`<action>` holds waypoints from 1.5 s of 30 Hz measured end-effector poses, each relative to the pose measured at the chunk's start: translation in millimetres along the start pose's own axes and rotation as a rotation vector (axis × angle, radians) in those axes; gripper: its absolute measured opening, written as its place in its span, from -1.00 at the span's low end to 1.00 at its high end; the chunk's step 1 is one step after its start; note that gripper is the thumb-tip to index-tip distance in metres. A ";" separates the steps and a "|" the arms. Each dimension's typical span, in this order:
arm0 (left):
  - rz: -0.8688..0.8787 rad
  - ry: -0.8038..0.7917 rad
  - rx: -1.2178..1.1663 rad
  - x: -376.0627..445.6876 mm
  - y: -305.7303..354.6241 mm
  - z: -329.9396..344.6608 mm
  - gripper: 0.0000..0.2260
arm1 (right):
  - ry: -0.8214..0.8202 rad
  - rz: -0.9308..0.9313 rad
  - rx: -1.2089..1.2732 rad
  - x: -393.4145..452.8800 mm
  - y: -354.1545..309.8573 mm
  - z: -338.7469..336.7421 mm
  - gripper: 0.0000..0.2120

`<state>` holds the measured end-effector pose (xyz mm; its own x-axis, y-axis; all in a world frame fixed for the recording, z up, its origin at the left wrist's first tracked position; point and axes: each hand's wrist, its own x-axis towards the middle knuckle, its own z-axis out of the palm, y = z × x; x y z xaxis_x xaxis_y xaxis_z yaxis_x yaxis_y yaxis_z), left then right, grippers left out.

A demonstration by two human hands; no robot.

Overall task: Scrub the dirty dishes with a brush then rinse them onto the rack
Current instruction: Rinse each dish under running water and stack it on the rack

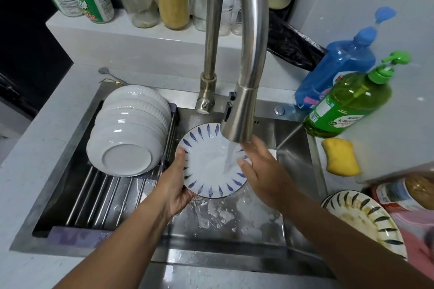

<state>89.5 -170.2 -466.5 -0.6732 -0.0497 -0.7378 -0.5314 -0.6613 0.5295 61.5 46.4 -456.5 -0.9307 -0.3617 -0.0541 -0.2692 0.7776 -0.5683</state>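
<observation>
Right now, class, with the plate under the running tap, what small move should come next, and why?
Probably tilt and turn the plate under the stream. The left hand grips its rim, the right hand touches the far edge, and water from the tap strikes only one spot. White bowls already lie on the rack.

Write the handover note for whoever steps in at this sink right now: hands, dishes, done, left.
Left hand grips the blue-patterned plate by its rim, under the running faucet.
Right hand lies open on the plate's right edge, in the water stream.
Done: white bowls stacked upside down on the rack.
Left: finish rinsing this plate and rack it; the dirty plates on the counter at right need scrubbing and rinsing. No brush is visible; a yellow sponge lies nearby.
</observation>
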 end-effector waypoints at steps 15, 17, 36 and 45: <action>0.149 0.091 0.497 -2.1 -24.0 -6.0 -0.61 | -0.137 0.750 0.687 -7.8 -1.4 -6.2 -0.73; 0.271 0.074 0.529 -9.3 -15.7 -5.9 -0.64 | -0.108 0.739 0.786 -15.2 -2.5 6.8 -0.74; 0.019 -0.070 0.047 -22.2 5.2 -22.7 -0.70 | 0.133 0.466 0.905 -10.8 -47.3 1.2 -0.67; -0.127 0.005 0.068 -31.7 23.6 -22.9 -0.75 | 0.045 0.310 0.837 -24.1 -59.9 2.1 -0.50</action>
<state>110.1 -201.3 -440.2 -0.5957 0.0272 -0.8028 -0.6458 -0.6104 0.4586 100.5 7.3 -422.9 -0.9451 -0.1634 -0.2829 0.2489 0.2007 -0.9475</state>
